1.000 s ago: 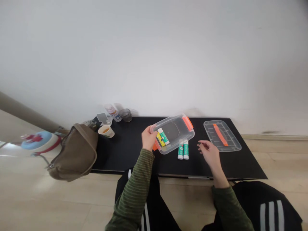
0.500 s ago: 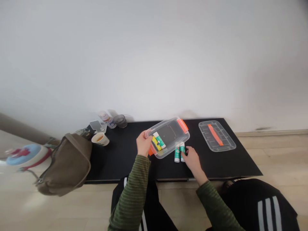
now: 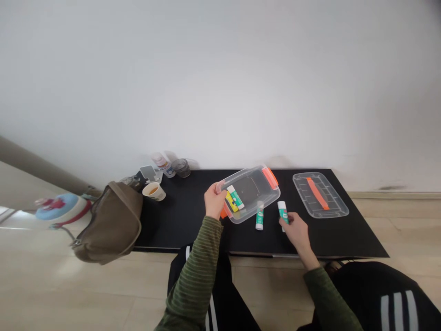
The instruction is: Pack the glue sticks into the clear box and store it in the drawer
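A right hand (image 3: 296, 232) grips a green-labelled glue stick (image 3: 283, 214) upright on a black tabletop (image 3: 179, 225), just beside a second glue stick (image 3: 259, 216). The left hand (image 3: 214, 201) clasps the rim of a clear plastic storage box (image 3: 267, 201) while its orange-strapped lid (image 3: 320, 197) lies apart.

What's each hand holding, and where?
Left hand: clear plastic box, gripped at its left corner rim. Right hand: white-and-green glue stick, gripped around its lower body.
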The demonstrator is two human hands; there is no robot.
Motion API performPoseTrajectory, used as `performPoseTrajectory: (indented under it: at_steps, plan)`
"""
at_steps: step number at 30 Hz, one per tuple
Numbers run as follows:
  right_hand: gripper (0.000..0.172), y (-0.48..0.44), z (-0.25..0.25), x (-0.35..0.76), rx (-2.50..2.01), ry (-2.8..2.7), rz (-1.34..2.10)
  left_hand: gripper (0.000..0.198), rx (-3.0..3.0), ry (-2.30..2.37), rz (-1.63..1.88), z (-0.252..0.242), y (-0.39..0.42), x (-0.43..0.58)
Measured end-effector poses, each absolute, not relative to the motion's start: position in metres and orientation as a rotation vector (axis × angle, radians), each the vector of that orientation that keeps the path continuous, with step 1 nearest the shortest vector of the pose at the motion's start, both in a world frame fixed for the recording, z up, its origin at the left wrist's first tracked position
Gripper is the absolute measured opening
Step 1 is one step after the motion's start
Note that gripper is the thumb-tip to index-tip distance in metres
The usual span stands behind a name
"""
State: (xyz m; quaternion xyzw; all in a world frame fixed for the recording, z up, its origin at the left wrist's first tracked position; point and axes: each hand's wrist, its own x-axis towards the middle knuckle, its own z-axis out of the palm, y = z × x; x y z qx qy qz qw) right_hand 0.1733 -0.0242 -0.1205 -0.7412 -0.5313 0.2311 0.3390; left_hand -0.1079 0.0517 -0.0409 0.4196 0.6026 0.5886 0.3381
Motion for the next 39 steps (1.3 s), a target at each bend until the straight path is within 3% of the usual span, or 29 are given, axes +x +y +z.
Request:
performPoseTrajectory:
  at_steps: [4,10,17,22,26,32,36,39]
  plan:
    - [0.044,-0.019,-0.086,0.161,-1.588,-1.231,0.506,0.037,1.090,1.584,1.529,-0.040,0.052,-0.108]
    - [0.035,0.036,-0.034,0.109,-1.483,-1.678,0.544,0.037,1.143,1.567,1.531,-0.044,0.053,-0.111]
    - [0.031,0.083,-0.041,0.060,-1.986,-2.319,0.634,0.036,1.189,1.585,1.521,-0.048,0.056,-0.113]
    - [0.035,0.091,-0.051,0.045,-2.009,-2.350,0.664,0.038,1.169,1.575,1.511,-0.046,0.054,-0.111]
    - [0.023,0.094,-0.046,0.046,-1.976,-2.360,0.680,0.038,1.172,1.586,1.507,-0.046,0.055,-0.111]
    - [0.026,0.050,-0.036,0.085,-1.621,-2.034,0.501,0.035,1.190,1.596,1.517,-0.050,0.057,-0.113]
    - [0.027,-0.001,-0.065,0.119,-1.467,-1.303,0.365,0.035,1.179,1.593,1.523,-0.049,0.057,-0.112]
    - [0.025,-0.019,-0.098,0.128,-1.572,-1.264,0.480,0.035,1.163,1.604,1.520,-0.045,0.055,-0.110]
